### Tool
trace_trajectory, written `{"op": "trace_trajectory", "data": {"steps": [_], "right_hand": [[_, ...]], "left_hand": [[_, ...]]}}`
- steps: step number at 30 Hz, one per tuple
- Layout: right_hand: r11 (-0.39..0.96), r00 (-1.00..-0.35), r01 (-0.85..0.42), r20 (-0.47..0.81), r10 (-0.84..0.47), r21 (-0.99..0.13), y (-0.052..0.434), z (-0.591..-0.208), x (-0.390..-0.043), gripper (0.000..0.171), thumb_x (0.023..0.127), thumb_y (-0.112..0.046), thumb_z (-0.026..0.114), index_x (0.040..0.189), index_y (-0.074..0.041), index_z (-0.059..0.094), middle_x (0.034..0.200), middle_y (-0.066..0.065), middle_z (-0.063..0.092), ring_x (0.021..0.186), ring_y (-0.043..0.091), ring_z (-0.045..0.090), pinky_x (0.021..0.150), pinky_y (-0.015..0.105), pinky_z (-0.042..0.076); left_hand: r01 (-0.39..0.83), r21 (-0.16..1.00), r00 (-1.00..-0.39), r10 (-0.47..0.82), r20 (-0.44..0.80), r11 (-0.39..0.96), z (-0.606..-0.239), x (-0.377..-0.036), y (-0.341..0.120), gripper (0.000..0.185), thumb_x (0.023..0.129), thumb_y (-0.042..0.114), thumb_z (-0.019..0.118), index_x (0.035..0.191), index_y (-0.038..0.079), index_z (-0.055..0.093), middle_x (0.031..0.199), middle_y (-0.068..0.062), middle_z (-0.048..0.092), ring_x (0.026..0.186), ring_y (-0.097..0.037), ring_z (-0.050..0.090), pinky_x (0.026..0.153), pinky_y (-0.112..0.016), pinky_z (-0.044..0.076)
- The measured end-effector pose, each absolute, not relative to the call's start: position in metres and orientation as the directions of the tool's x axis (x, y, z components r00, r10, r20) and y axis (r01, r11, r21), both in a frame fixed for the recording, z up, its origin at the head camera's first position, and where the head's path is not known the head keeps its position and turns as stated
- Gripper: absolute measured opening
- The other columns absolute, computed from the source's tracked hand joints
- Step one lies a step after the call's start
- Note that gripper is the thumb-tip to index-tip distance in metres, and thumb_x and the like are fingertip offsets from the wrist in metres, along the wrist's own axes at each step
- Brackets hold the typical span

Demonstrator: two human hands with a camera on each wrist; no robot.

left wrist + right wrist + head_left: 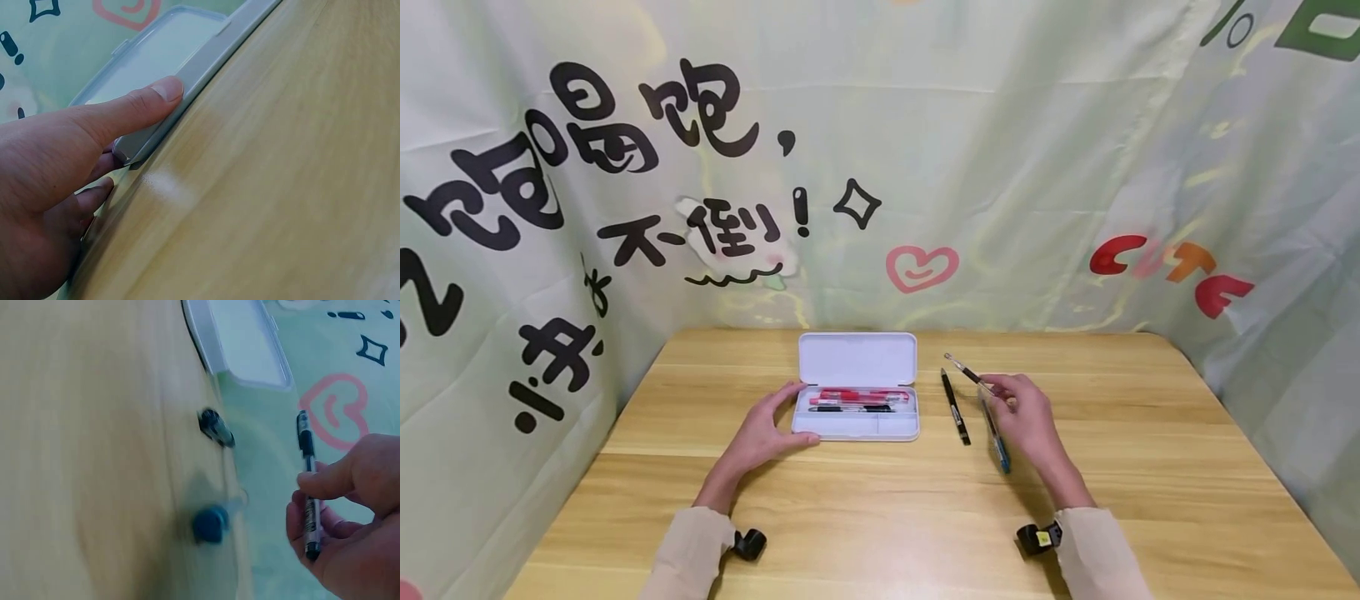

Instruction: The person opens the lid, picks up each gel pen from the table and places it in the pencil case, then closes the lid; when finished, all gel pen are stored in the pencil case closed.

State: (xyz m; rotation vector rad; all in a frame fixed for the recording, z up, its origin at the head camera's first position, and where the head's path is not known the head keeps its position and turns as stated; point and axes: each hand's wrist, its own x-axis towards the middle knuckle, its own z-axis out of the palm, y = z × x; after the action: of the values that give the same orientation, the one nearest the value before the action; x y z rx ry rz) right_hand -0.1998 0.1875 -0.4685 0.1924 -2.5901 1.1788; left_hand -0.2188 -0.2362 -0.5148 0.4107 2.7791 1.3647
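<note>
A white pencil case (838, 427) lies with its lid (857, 360) raised. Red pens (859, 399) and a black-and-clear pen (880, 409) lie in its rear compartment. My left hand (758, 435) holds the case at its left end, the thumb pressed on the front wall in the left wrist view. Above the table, right of the case, my right hand (1026, 417) pinches a pen with black and silver parts (306, 444) between thumb and fingers. Below that hand lies a blue-ended pen (999, 448), partly hidden by it. A black pen (956, 408) rests between case and hand.
The wooden table (880, 517) meets a printed cloth curtain (1000, 183) at its back and sides. Small black wrist cameras sit at the left cuff (688, 546) and the right cuff (1101, 550). The case's front compartments hold no pens.
</note>
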Motion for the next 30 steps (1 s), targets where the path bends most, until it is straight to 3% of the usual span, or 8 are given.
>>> {"op": "trace_trajectory", "data": {"steps": [4, 9, 13, 20, 30], "right_hand": [[0.586, -0.94, -0.265, 0.34, 0.019, -0.766, 0.173, -0.474, -0.2, 0.023, 0.093, 0.008, 0.068, 0.113, 0.0, 0.075, 0.1, 0.014, 0.072, 0.093, 0.03, 0.069, 0.075, 0.034, 0.059], [0.552, -0.945, -0.263, 0.326, 0.017, -0.791, 0.151, -0.475, -0.202, 0.014, 0.093, 0.001, 0.073, 0.104, -0.006, 0.079, 0.099, 0.01, 0.076, 0.084, 0.022, 0.067, 0.061, 0.024, 0.052], [0.535, -0.95, -0.272, 0.313, -0.015, -0.8, 0.13, -0.475, -0.207, 0.013, 0.093, 0.001, 0.073, 0.102, -0.006, 0.08, 0.098, 0.009, 0.076, 0.078, 0.019, 0.062, 0.056, 0.023, 0.048], [0.504, -0.949, -0.301, 0.305, -0.076, -0.809, 0.094, -0.476, -0.217, 0.013, 0.092, 0.002, 0.074, 0.099, -0.006, 0.079, 0.095, 0.006, 0.075, 0.083, 0.017, 0.066, 0.073, 0.028, 0.055], [0.477, -0.923, -0.385, 0.345, -0.173, -0.79, 0.057, -0.485, -0.227, 0.01, 0.092, 0.001, 0.074, 0.097, -0.006, 0.078, 0.099, 0.006, 0.076, 0.095, 0.021, 0.07, 0.084, 0.038, 0.058]], "left_hand": [[0.223, 0.779, -0.966, 0.24, 0.097, 0.585, -0.517, -0.219, -0.237, 0.092, 0.074, 0.043, 0.093, 0.152, 0.021, 0.049, 0.164, -0.02, 0.031, 0.149, -0.047, 0.029, 0.114, -0.072, 0.024], [0.23, 0.778, -0.964, 0.245, 0.101, 0.585, -0.518, -0.22, -0.236, 0.091, 0.074, 0.044, 0.092, 0.152, 0.022, 0.05, 0.164, -0.02, 0.031, 0.148, -0.047, 0.029, 0.114, -0.071, 0.024], [0.228, 0.779, -0.965, 0.244, 0.1, 0.585, -0.518, -0.221, -0.237, 0.09, 0.074, 0.044, 0.092, 0.151, 0.022, 0.05, 0.164, -0.021, 0.031, 0.149, -0.047, 0.029, 0.115, -0.071, 0.023], [0.218, 0.785, -0.966, 0.241, 0.09, 0.58, -0.515, -0.221, -0.236, 0.09, 0.075, 0.043, 0.092, 0.151, 0.022, 0.05, 0.164, -0.021, 0.03, 0.149, -0.046, 0.028, 0.116, -0.07, 0.022], [0.227, 0.79, -0.964, 0.248, 0.099, 0.569, -0.515, -0.22, -0.235, 0.091, 0.074, 0.042, 0.093, 0.151, 0.021, 0.05, 0.164, -0.022, 0.031, 0.15, -0.045, 0.027, 0.116, -0.07, 0.02]]}}
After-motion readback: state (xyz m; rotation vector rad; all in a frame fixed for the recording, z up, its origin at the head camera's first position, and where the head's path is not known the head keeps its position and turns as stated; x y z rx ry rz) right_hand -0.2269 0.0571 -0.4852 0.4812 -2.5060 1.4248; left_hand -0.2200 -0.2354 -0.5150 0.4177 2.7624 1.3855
